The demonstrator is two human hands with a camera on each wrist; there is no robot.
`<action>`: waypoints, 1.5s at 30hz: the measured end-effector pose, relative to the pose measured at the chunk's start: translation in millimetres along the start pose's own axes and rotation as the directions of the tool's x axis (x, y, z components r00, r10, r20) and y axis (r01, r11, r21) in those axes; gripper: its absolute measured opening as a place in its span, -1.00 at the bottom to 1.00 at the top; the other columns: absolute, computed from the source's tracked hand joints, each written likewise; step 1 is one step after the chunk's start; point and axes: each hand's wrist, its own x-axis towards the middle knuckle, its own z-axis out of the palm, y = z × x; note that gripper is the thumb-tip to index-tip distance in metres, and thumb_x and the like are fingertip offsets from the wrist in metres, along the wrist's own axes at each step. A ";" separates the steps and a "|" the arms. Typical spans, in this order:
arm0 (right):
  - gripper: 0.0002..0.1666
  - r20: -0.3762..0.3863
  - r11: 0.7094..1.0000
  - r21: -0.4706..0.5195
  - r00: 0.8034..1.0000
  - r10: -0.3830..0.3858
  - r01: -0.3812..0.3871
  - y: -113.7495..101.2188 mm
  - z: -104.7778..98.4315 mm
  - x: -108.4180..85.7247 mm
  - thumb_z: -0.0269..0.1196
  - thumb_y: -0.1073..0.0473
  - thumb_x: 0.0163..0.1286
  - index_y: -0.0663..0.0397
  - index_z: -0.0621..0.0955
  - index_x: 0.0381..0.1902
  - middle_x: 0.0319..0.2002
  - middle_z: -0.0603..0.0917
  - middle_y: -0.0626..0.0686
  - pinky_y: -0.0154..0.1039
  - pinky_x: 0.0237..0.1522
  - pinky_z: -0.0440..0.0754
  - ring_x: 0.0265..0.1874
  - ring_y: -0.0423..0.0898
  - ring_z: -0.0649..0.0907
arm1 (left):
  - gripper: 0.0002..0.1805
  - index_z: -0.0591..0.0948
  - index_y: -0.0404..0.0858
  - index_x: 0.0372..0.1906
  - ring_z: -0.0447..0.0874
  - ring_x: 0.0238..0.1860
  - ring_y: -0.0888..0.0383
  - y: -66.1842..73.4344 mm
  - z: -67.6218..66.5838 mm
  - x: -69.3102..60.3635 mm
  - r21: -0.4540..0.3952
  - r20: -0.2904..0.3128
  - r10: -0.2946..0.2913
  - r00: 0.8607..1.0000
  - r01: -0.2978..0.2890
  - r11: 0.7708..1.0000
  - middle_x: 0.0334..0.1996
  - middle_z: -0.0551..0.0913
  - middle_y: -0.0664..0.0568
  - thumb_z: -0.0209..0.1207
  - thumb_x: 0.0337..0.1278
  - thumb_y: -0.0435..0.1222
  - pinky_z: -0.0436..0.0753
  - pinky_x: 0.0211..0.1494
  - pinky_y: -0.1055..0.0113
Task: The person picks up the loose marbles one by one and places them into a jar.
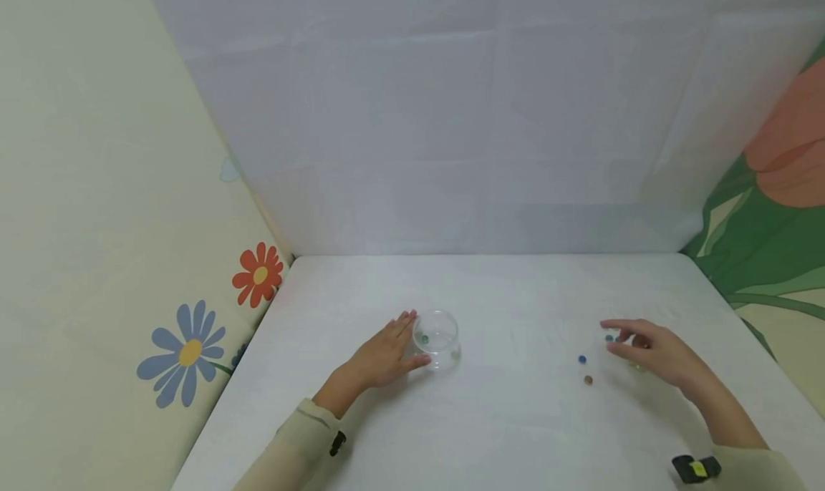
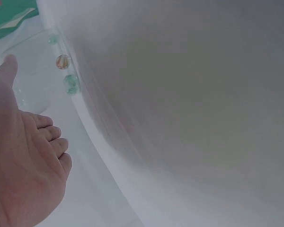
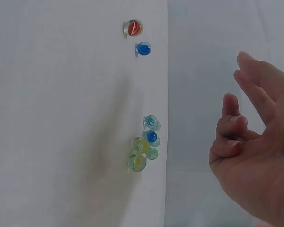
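My left hand (image 1: 385,355) rests beside a clear glass cup (image 1: 445,321), thumb and fingers spread along its near side. In the left wrist view a green marble (image 2: 71,84) and an orange-striped marble (image 2: 62,61) lie at the bottom of the cup, with a second green one there. Above a cluster of glass marbles on the right hovers my right hand (image 1: 667,355), nothing between thumb and forefinger, the other fingers loosely bent. The cluster includes a yellow-green marble (image 3: 137,161) and a dark blue marble (image 3: 151,136); in the head view the hand hides part of it.
Apart from the cluster lie a blue marble (image 1: 582,359) and a red-and-white striped marble (image 3: 134,28). A white cloth (image 1: 509,434) covers the table. Behind rises a white backdrop (image 1: 412,119), and a flower-patterned cloth (image 1: 97,262) hangs at the left.
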 end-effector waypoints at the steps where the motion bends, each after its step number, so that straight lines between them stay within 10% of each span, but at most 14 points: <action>1: -0.38 -0.002 1.000 0.004 1.000 -0.002 0.002 1.5 -1.2 -0.5 0.29 -0.04 0.47 0.10 0.51 0.38 -0.02 0.59 0.14 -0.33 -0.43 0.52 -0.31 -0.15 0.51 | 0.04 0.01 -0.37 0.61 -0.11 0.64 0.00 0.4 -0.5 -0.2 -0.005 0.000 0.000 1.000 0.000 1.000 0.63 -0.02 -0.12 -0.09 0.40 0.33 -0.02 0.66 0.11; 45: -0.15 0.089 0.983 0.003 0.979 0.185 -0.186 61.1 -14.7 -11.0 0.32 -0.18 0.40 0.26 0.40 0.43 -0.07 0.57 0.13 -0.31 -0.36 0.52 -0.25 -0.07 0.52 | 0.05 0.01 -0.36 0.61 -0.11 0.64 0.00 4.1 -5.7 -1.8 -0.021 0.013 -0.011 1.000 0.011 1.000 0.63 -0.02 -0.12 -0.08 0.39 0.34 -0.01 0.66 0.10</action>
